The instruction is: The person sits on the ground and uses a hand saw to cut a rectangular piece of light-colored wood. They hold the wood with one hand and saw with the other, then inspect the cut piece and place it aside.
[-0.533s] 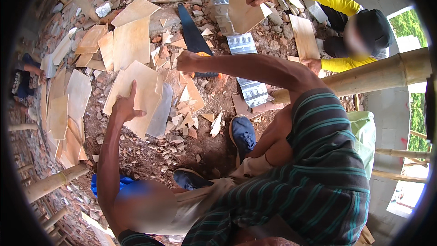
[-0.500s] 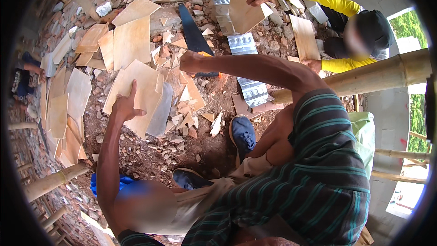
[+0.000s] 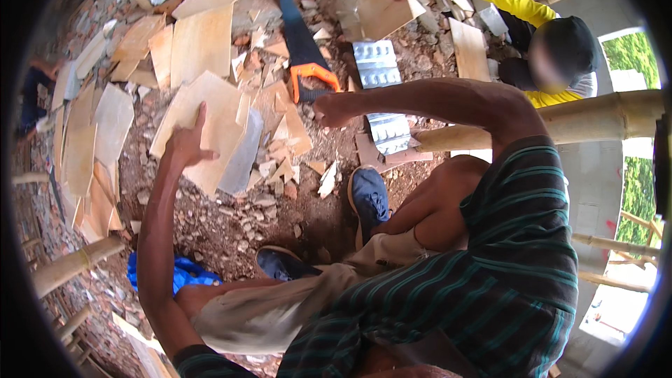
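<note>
I squat over rubble strewn with plywood offcuts. My left hand [image 3: 185,145] grips the lower left edge of a pale plywood sheet [image 3: 217,115] lying on the ground, thumb up across its face. My right hand [image 3: 330,109] hovers with curled fingers and nothing in it, just below and right of the orange handle of a black-bladed handsaw [image 3: 313,78], not touching it. Small plywood scraps [image 3: 290,133] lie between my two hands.
Another person in yellow sleeves holds a plywood piece [image 3: 381,10] at the top. Ribbed metal plates [image 3: 378,63] lie beside the saw. A bamboo pole [image 3: 595,115] crosses on the right. More boards [image 3: 203,42] cover the left. My blue shoes [image 3: 369,196] stand on dirt.
My right hand has shifted to the right, and the saw's orange handle now shows. My left hand stays on the plywood sheet.
</note>
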`<state>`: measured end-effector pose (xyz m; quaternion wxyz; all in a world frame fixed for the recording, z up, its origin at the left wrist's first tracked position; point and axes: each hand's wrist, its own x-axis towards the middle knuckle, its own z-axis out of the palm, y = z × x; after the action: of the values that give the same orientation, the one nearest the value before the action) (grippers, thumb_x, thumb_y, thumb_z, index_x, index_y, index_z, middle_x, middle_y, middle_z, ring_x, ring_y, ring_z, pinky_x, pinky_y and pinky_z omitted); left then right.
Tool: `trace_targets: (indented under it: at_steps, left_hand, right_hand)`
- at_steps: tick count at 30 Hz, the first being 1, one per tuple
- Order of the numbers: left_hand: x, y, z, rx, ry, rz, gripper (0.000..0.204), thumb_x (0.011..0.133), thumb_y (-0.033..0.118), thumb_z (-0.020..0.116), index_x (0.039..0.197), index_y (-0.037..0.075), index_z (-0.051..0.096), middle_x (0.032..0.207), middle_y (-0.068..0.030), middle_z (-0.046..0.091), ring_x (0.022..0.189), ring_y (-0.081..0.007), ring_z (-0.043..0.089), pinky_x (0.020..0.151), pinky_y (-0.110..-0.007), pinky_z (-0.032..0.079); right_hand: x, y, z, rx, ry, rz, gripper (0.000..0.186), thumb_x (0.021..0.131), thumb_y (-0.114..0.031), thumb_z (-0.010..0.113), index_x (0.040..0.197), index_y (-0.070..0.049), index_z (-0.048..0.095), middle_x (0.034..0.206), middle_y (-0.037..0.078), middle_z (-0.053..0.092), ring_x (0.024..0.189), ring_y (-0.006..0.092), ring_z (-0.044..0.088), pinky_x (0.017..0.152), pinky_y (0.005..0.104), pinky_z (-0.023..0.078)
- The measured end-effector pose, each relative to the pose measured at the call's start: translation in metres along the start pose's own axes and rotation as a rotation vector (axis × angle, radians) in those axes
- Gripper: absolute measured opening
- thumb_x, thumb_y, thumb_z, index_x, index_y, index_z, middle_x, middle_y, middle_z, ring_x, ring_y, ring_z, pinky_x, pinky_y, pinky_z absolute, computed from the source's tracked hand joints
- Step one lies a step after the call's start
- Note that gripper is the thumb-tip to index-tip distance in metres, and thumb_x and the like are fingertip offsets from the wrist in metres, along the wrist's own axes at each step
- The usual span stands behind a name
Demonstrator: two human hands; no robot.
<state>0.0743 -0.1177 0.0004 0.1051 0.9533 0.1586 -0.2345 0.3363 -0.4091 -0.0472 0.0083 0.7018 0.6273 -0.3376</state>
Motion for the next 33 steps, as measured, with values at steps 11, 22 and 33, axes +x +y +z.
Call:
trace_targets:
  at_steps: [11, 22, 33]
  left_hand:
    - [-0.004, 0.001, 0.003, 0.021, -0.042, -0.052, 0.122, 0.075, 0.044, 0.079, 0.154, 0.024, -0.013, 0.097, -0.029, 0.068, 0.099, -0.0423, 0.066, 0.115, -0.049, 0.03]
    - [-0.004, -0.001, 0.008, 0.019, 0.005, -0.056, 0.125, 0.073, 0.043, 0.081, 0.154, 0.025, -0.012, 0.107, -0.0279, 0.067, 0.107, -0.04, 0.064, 0.115, -0.051, 0.029]
    - [-0.008, 0.014, -0.008, -0.025, -0.121, -0.166, 0.119, 0.071, 0.038, 0.082, 0.155, 0.023, -0.001, 0.133, -0.032, 0.051, 0.132, -0.0513, 0.039, 0.111, -0.048, 0.035]
  right_hand:
    - [-0.039, 0.026, 0.068, 0.298, -0.58, 0.294, 0.025, 0.075, -0.015, 0.066, 0.09, 0.004, 0.061, 0.087, 0.018, 0.063, 0.076, 0.0306, 0.067, 0.071, 0.0433, 0.055]
    - [-0.034, 0.076, 0.058, 0.193, -0.475, 0.068, 0.016, 0.079, -0.004, 0.054, 0.086, 0.009, 0.058, 0.084, 0.017, 0.064, 0.063, 0.0272, 0.067, 0.05, 0.0341, 0.057]
    - [0.006, 0.016, 0.009, -0.28, 0.232, 0.146, 0.062, 0.088, -0.009, 0.045, 0.148, -0.003, 0.027, 0.132, 0.026, 0.05, 0.116, 0.0379, 0.057, 0.086, 0.0418, 0.055]
